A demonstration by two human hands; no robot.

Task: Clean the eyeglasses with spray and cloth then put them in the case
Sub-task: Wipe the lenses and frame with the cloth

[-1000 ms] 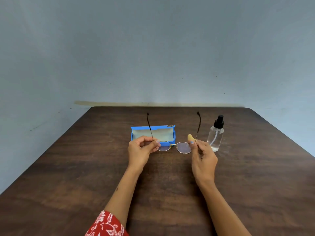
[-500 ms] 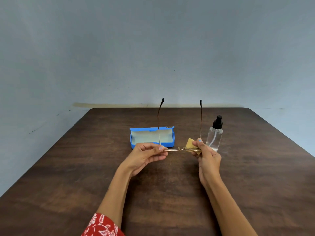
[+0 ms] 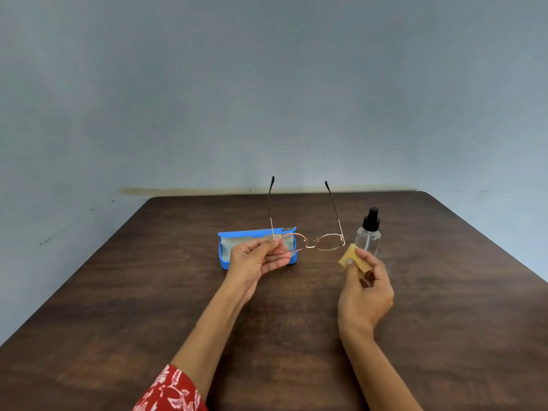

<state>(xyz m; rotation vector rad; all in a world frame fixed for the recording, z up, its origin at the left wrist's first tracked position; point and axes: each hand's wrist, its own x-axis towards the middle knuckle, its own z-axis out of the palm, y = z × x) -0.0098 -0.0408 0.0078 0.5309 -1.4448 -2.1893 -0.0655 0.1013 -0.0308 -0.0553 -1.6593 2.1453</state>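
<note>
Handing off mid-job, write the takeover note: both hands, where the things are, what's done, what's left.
Left hand: pinches the eyeglasses at the left lens rim, temples unfolded and pointing up.
Right hand: holds the yellow cloth, just off the right lens.
Blue case: open on the table, behind the left hand.
Spray bottle: upright, right of the glasses.
Done: cannot tell.
Left: finish wiping, fold temples, case them.

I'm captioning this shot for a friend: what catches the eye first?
The eyeglasses, held up mid-table with temples open, pinched by the left hand at one lens. Behind them lies an open blue case; the right hand holds a yellow cloth beside a clear spray bottle.
</note>
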